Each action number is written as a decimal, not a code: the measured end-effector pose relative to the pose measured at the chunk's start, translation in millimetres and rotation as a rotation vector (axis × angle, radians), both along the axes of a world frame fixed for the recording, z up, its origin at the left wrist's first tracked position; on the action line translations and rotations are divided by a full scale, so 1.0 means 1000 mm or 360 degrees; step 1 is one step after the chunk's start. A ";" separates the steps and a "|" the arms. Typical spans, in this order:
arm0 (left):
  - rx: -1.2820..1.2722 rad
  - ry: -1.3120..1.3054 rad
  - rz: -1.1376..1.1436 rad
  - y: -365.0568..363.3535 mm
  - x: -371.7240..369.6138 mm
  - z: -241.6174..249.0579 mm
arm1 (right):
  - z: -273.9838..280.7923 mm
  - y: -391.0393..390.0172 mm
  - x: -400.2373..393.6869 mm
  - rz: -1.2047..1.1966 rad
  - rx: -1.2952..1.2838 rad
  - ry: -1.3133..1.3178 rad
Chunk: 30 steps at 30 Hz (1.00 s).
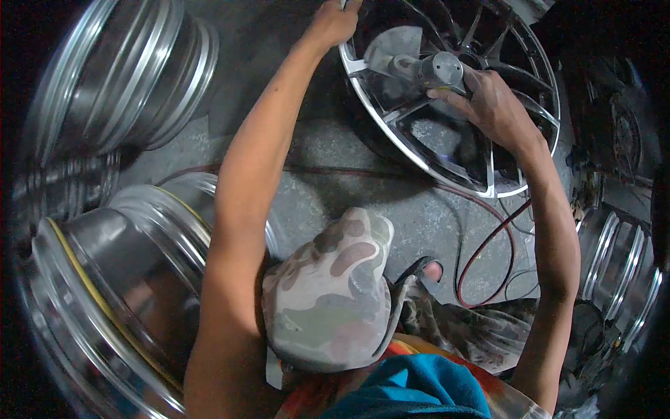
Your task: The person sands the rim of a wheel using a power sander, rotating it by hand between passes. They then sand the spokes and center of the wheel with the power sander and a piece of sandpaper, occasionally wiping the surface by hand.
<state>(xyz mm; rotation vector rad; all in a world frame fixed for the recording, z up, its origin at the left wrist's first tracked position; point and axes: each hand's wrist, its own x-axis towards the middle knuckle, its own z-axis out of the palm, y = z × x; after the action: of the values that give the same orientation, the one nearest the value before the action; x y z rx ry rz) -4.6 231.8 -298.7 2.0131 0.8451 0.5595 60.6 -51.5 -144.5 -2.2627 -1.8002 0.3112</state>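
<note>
A spoked alloy wheel point(391, 128) with a bright rim and dark spokes is at the upper right. My right hand point(488, 105) is wrapped round the body of a grey power tool point(441, 70), whose pale disc point(394, 47) lies over the spokes near the hub. At the top edge of the view, my left hand point(335, 24) is closed at the wheel's left rim; a small light thing shows at its fingers, partly cut off by the frame.
Silvery wheel rims stand at the upper left point(125, 70), lower left point(132, 279) and right point(618, 269). A red hose point(513, 244) curls over the grey floor point(314, 202). My camouflage-clad knee point(331, 293) and a sandalled foot point(431, 271) are below the wheel.
</note>
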 end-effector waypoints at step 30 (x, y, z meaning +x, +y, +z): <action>-0.0100 0.0156 -0.0862 -0.042 -0.045 0.115 | 0.005 -0.025 -0.001 -0.0008 0.0146 0.0293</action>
<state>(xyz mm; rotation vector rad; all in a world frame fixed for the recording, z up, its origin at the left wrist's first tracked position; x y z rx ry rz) -49.4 189.7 -183.2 2.1065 0.3355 0.1252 59.2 -76.1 -139.2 -2.1018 -1.6806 0.4124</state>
